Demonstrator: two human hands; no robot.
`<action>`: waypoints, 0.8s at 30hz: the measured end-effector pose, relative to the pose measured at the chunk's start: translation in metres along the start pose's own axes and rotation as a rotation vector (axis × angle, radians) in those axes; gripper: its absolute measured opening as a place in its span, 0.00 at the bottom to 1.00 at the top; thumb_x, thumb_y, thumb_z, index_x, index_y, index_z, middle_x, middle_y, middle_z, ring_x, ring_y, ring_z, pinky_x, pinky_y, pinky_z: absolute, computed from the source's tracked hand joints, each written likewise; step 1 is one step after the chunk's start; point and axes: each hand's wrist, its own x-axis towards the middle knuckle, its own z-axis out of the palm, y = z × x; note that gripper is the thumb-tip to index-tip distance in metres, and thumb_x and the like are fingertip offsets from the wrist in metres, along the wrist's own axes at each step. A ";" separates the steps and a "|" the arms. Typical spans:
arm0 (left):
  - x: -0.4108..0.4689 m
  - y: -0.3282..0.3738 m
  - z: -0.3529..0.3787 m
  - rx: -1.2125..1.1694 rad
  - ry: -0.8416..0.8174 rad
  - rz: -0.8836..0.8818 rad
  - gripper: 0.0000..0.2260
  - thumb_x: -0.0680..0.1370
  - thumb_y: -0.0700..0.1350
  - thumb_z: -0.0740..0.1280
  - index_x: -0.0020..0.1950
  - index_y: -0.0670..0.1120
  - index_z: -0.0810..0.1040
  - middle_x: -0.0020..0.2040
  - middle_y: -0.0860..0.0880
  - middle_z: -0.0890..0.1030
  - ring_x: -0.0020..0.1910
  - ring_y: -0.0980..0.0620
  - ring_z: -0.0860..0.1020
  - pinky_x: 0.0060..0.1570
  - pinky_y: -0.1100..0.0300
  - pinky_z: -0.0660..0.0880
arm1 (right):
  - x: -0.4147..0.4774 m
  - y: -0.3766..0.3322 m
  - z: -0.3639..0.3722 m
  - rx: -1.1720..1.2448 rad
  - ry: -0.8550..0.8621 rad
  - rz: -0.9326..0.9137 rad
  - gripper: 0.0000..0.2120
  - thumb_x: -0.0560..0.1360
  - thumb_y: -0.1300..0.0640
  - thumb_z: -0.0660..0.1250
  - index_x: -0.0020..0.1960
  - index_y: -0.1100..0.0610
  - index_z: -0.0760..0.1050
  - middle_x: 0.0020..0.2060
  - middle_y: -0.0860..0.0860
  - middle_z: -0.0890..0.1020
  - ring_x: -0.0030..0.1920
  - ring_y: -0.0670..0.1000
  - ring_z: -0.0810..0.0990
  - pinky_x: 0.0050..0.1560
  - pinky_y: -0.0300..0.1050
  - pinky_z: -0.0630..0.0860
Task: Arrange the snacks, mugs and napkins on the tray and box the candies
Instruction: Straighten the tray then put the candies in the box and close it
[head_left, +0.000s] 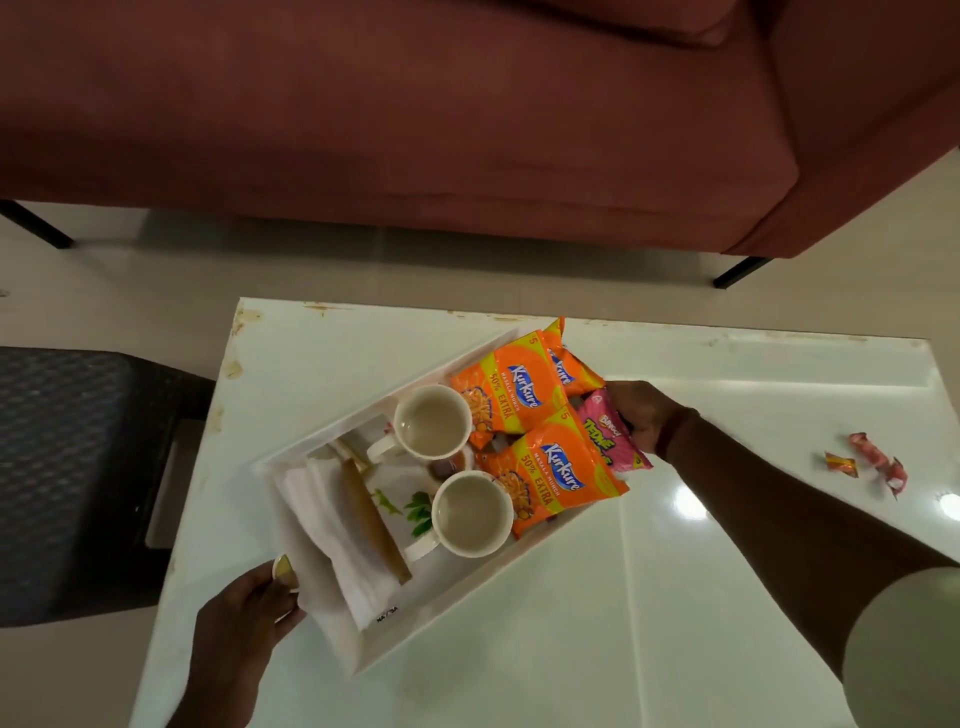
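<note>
- Nearest the camera, the right forearm crossed the white table from the lower right, and the right hand gripped the far end of the white tray, fingers curled under its rim beside the pink snack packet.
- At the near end the left hand clasped the tray's corner, fingers wrapped round the edge with the thumb on top.
- Inside the tray sat two cream mugs, apparently empty, with folded white napkins beside them under what looked like a brown stick, and three orange Kurkure packets at the far end, one poking over the rim.
- Judging by this, the arranging step looked nearly done; the tray, held askew by both hands, seemed to be mid-placement or being straightened.
- Two wrapped candies lay loose on the table well to the right, apart from the tray. No candy box was visible, so boxing them appeared not yet done.
- Next would likely call for setting the tray level and square, keeping it flat so the mugs did not slide, then freeing a hand for the candies.
- Open tabletop lay to the right and near side; the left edge was close to the left hand, with a dark chair just beyond.
</note>
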 end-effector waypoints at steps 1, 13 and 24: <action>0.001 0.008 0.001 -0.001 -0.013 0.019 0.03 0.77 0.38 0.70 0.49 0.41 0.82 0.38 0.39 0.85 0.38 0.48 0.84 0.33 0.63 0.80 | -0.005 0.005 -0.002 0.027 -0.006 -0.011 0.17 0.80 0.49 0.62 0.58 0.61 0.80 0.50 0.61 0.86 0.44 0.59 0.86 0.42 0.55 0.84; 0.033 0.077 0.036 0.183 -0.190 0.079 0.05 0.76 0.37 0.71 0.47 0.46 0.84 0.41 0.43 0.86 0.42 0.46 0.84 0.43 0.54 0.80 | -0.053 0.076 -0.041 0.222 0.158 -0.140 0.17 0.80 0.47 0.62 0.60 0.58 0.80 0.52 0.61 0.86 0.47 0.61 0.86 0.47 0.58 0.83; 0.052 0.076 0.058 0.314 -0.215 0.121 0.09 0.76 0.35 0.69 0.44 0.49 0.84 0.42 0.40 0.85 0.42 0.43 0.83 0.46 0.52 0.80 | -0.073 0.126 -0.044 0.271 0.259 -0.181 0.25 0.75 0.44 0.65 0.65 0.58 0.76 0.57 0.63 0.83 0.57 0.66 0.82 0.60 0.67 0.76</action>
